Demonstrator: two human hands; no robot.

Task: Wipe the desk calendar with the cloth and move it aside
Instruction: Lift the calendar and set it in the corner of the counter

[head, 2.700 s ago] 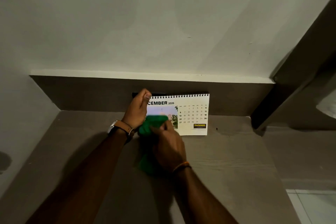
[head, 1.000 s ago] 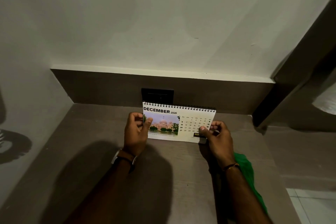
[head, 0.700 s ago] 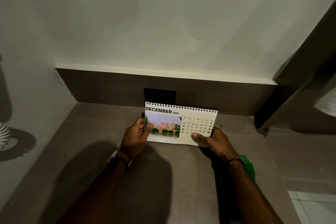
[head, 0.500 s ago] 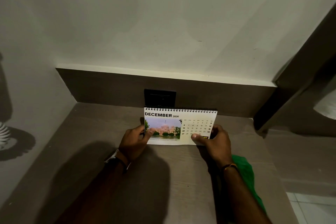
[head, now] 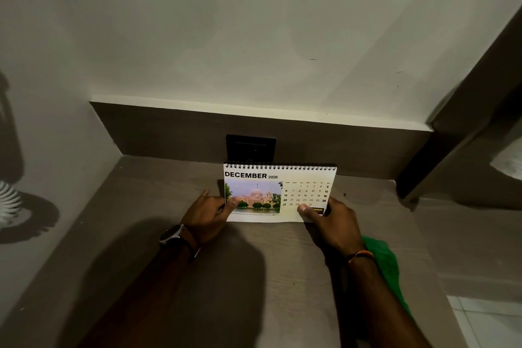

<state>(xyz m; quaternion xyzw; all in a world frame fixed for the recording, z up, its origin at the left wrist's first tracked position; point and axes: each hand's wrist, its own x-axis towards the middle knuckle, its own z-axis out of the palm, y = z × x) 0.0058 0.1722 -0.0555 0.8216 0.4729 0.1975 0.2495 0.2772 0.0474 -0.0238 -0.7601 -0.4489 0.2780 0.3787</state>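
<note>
The spiral-bound desk calendar (head: 279,192), open at December 2026 with a building photo, stands upright on the brown desk (head: 169,206) near the back panel. My left hand (head: 209,213) grips its lower left corner, thumb on the photo. My right hand (head: 332,223) grips its lower right corner, thumb on the date grid. The green cloth (head: 387,265) lies on the desk behind my right forearm, partly hidden by it.
A black socket plate (head: 250,147) sits on the back panel just behind the calendar. White walls close the desk at the left and back. A dark post (head: 452,150) bounds the right side, with floor tiles (head: 488,322) below the desk's right edge.
The cloth left my right hand and now lies on the desk at the right. Both hands took the calendar by its lower corners, lifted it slightly and set it back down.
</note>
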